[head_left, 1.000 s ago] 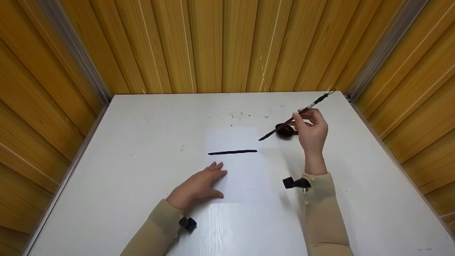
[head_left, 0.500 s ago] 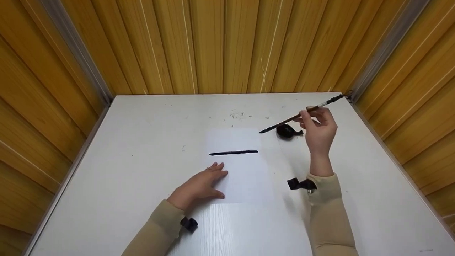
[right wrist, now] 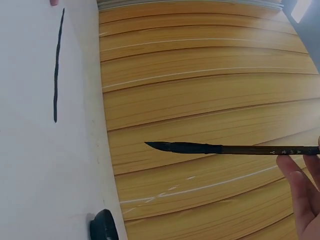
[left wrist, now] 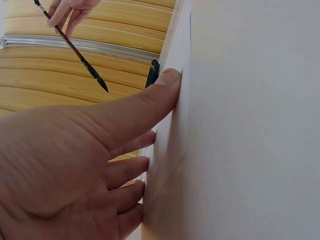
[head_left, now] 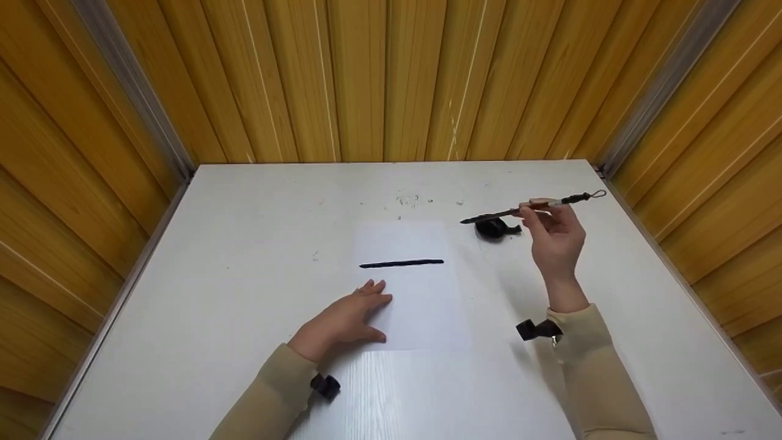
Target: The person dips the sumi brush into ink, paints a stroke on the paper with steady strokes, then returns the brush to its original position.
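Note:
My right hand (head_left: pixel 557 241) pinches an ink brush (head_left: pixel 507 213) by the middle of its brown handle. The brush is held nearly level above the table, its black tip pointing left, and a loop hangs from its far end. In the right wrist view the brush's dark bristles (right wrist: pixel 185 147) come to a point, touching nothing. My left hand (head_left: pixel 345 321) rests on the left side of a white sheet of paper (head_left: pixel 427 311) with its fingers spread. Across the paper runs one black ink stroke (head_left: pixel 401 263), just beyond the left fingertips.
A small black ink dish (head_left: pixel 490 230) with a short handle stands right of the paper, partly under the brush. The white table (head_left: pixel 244 244) has several faint ink smudges near its back. Yellow wood-look walls (head_left: pixel 354 79) enclose it on three sides.
My right hand has moved right with the brush, over the ink dish, and the brush has tilted from steep to nearly level. The left hand and paper have stayed put.

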Tool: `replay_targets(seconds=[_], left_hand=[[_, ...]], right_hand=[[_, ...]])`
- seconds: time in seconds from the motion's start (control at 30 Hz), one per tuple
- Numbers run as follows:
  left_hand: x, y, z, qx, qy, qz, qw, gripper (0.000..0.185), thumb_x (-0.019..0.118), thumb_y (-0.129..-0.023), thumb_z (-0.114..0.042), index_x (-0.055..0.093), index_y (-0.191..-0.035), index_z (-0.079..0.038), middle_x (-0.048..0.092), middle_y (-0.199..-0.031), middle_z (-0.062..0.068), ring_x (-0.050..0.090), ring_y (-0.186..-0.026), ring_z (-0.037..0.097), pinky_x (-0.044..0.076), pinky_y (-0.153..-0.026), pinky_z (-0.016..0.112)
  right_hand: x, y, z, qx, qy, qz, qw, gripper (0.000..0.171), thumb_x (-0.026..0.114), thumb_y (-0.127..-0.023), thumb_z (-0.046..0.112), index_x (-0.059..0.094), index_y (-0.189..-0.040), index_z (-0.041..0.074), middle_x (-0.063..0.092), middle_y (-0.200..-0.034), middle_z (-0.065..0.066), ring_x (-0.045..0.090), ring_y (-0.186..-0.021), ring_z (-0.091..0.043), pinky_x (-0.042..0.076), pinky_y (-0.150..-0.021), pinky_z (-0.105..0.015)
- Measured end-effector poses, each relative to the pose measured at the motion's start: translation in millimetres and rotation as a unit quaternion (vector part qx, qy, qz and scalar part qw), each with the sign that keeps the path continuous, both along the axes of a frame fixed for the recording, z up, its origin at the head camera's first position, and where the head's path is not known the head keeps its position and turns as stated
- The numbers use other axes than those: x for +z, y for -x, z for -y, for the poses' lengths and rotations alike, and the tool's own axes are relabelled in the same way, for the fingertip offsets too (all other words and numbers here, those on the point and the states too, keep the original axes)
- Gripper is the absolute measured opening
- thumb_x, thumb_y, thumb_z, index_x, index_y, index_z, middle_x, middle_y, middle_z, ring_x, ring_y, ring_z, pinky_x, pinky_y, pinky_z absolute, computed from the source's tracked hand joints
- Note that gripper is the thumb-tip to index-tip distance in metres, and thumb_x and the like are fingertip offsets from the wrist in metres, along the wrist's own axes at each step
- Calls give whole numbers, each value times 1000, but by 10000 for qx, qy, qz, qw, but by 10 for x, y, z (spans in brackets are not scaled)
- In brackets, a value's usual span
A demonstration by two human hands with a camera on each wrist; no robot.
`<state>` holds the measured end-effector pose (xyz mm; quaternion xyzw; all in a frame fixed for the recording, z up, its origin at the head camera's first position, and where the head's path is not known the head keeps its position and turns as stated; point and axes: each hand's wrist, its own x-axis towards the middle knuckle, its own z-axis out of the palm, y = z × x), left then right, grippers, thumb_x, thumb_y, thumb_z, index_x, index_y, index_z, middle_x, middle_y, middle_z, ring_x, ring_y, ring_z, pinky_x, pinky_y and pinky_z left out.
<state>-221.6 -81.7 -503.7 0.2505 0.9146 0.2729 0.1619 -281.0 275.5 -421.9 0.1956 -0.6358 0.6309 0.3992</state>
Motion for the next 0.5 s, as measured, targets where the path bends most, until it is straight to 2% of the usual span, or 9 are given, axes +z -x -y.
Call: replay_targets(seconds=[0.13, 0.23, 0.33, 0.5], left_hand=[[8, -4, 3, 26, 5, 1, 10000, 79, 87, -84, -25, 51, -152, -9, 30, -170, 8, 21, -161, 29, 27, -129, 50], [13, -7, 8, 31, -8, 6, 10000, 79, 86, -84, -25, 50, -152, -9, 30, -170, 8, 21, -161, 29, 26, -129, 50], [9, -3, 7, 18, -35, 12, 10000, 79, 86, -84, -25, 50, -152, -9, 30, -170, 8, 21, -161, 29, 26, -129, 50], [-6, 13, 5, -39, -70, -32, 10000, 79, 86, -84, -25, 51, -152, -8, 31, -169, 9, 22, -160, 30, 27, -129, 50]], right_hand=[[-85, -31, -30, 293, -339, -491, 9978, 16, 67, -82, -26, 64, -97, -23, 78, -98, -2, 77, -89, -11, 62, -81, -22], [-126, -36, -33, 526, -465, -843, 9940, 15, 68, -79, -28, 66, -93, -23, 77, -96, -12, 78, -92, -18, 63, -82, -22], [-149, -46, -35, 332, -964, -1231, 9871, 13, 73, -78, -24, 70, -89, -18, 76, -93, -21, 77, -91, -17, 59, -76, -13], [-200, -63, -88, -174, -2047, -1708, 9636, 9, 79, -81, -12, 75, -89, -9, 74, -91, -26, 77, -89, -23, 57, -84, -12]])
